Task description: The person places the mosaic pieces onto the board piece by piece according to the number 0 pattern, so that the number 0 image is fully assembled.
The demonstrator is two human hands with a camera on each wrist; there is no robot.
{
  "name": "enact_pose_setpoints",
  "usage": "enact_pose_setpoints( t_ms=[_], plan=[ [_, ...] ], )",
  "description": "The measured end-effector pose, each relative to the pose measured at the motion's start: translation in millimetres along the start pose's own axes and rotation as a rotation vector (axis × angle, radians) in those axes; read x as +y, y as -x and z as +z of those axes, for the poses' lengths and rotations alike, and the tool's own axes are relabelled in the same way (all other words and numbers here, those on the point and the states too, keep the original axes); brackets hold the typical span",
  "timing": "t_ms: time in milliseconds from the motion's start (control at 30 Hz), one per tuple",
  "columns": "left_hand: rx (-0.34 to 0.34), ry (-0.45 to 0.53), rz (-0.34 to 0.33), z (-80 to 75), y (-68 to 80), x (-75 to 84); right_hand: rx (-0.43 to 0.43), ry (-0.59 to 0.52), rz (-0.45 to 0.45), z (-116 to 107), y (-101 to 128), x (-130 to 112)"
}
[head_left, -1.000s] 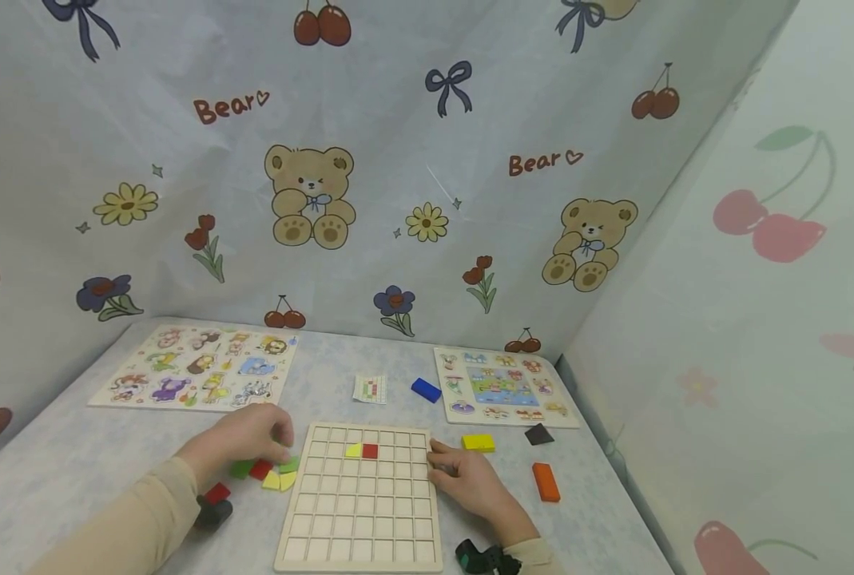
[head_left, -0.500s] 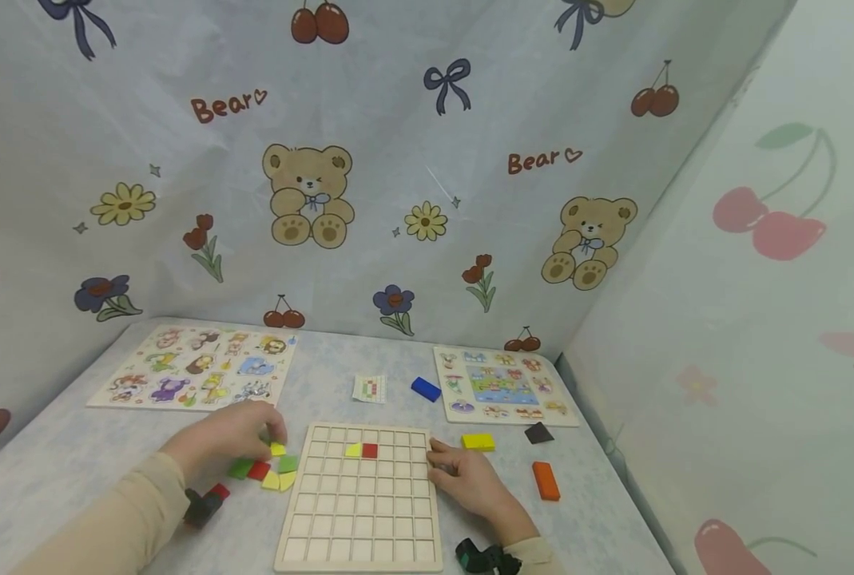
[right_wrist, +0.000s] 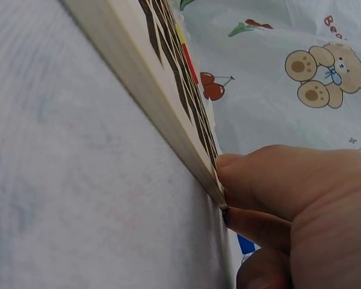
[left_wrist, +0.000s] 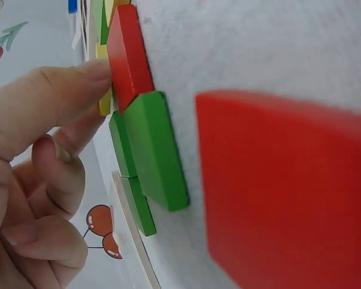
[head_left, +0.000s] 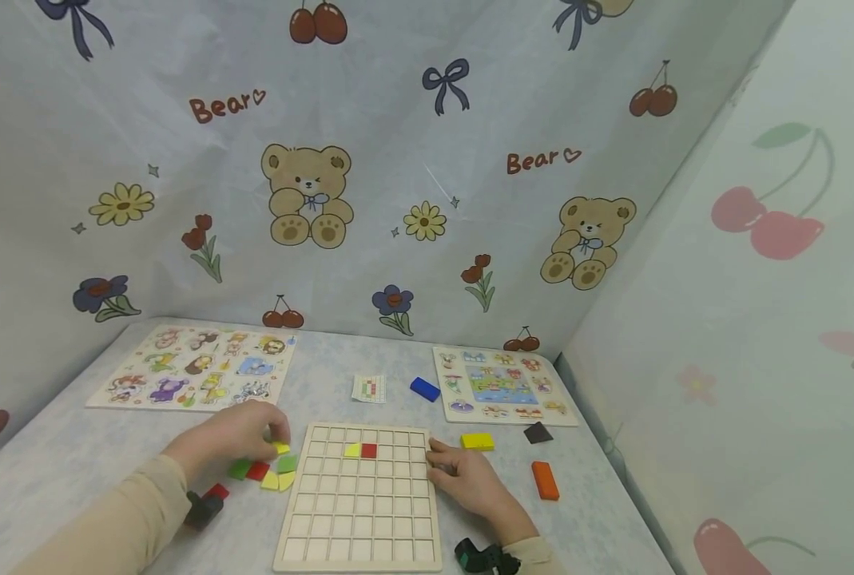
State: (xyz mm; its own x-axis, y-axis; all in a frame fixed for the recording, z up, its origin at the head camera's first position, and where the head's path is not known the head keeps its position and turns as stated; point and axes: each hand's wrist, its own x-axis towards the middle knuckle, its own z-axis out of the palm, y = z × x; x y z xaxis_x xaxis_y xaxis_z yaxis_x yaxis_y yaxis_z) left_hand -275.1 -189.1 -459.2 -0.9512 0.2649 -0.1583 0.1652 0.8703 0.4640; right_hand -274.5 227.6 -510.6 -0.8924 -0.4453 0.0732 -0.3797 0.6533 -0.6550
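Note:
My left hand point(head_left: 240, 431) pinches a small yellow tile point(left_wrist: 104, 105) between thumb and forefinger, left of a pale wooden grid board point(head_left: 355, 505). Close by lie a red tile point(left_wrist: 127, 54), a green tile point(left_wrist: 155, 150), a second green tile point(head_left: 287, 463) and two yellow tiles, one a square-looking tile point(head_left: 271, 481). Another red tile point(left_wrist: 283, 192) looms large near the left wrist camera. My right hand point(head_left: 466, 479) grips the board's right edge with thumb and fingers. In the board's upper rows sit a yellow tile point(head_left: 352, 450) and a red tile point(head_left: 369, 451), side by side.
A printed pattern card point(head_left: 369, 389) and a blue block point(head_left: 425, 389) lie behind the board. Animal puzzle boards stand back left point(head_left: 196, 363) and back right point(head_left: 506, 385). A yellow block point(head_left: 477, 442), dark tile point(head_left: 538, 433) and orange block point(head_left: 545, 481) lie to the right.
My left hand has drawn slightly left from a green tile, uncovering it, and a yellow tile now shows at its fingertips. My right hand stays at the board's edge.

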Motion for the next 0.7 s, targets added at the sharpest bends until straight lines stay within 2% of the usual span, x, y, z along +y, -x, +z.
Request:
enact_pose_setpoints(
  t_ms=[133, 300, 467, 700],
  plan=[
    [0.02, -0.006, -0.008, -0.1, -2.2, 2.7, -0.001, 0.013, -0.005, 0, 0, 0],
    [0.053, -0.009, 0.067, -1.3, -8.4, 10.4, 0.0, 0.027, -0.005, 0, 1, 0],
    [0.092, 0.037, 0.15, 1.3, -14.9, 22.5, -0.003, 0.037, 0.005, 0, 1, -1],
    [0.121, 0.083, 0.169, 11.6, -25.9, 44.2, -0.005, 0.041, -0.009, -2, 1, -3]
  ],
)
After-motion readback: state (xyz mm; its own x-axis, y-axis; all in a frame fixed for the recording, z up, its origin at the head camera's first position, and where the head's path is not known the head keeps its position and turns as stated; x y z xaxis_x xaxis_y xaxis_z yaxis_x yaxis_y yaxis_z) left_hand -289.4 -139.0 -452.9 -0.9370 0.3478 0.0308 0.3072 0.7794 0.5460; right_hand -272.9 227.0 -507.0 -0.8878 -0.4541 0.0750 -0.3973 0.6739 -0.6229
